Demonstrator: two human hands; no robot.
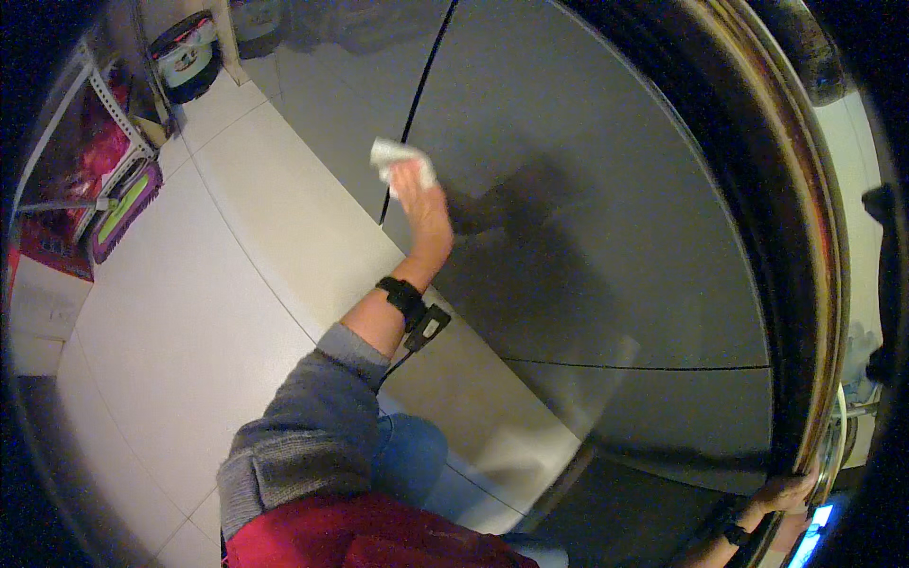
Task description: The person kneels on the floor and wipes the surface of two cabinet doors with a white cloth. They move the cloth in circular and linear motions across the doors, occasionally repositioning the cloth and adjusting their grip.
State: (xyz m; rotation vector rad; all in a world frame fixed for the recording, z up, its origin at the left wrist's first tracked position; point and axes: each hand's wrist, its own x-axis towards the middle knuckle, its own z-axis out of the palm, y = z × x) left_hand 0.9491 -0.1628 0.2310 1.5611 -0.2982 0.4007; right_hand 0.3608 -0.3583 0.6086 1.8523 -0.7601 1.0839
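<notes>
My left hand (pixel 417 204) presses a folded white cloth (pixel 386 151) against a large glossy grey panel (pixel 606 284), close to a dark seam in it. The cloth lies under my fingers. A dark reflection of the arm shows in the panel. A black band and a small black device (pixel 428 328) with a cable sit at my left wrist. At the lower right, my right hand (pixel 788 492) holds the brown and gold edge (pixel 828 369) beside the panel; its fingertips are partly hidden. A black band circles that wrist too.
Pale floor tiles (pixel 199 312) spread along the left. A purple and green mop head (pixel 128 210) leans by a metal rack (pixel 118 123) with red bags at the upper left. Behind stands a dark and white bucket-like container (pixel 185 59). A lit screen (pixel 811 536) glows at the lower right.
</notes>
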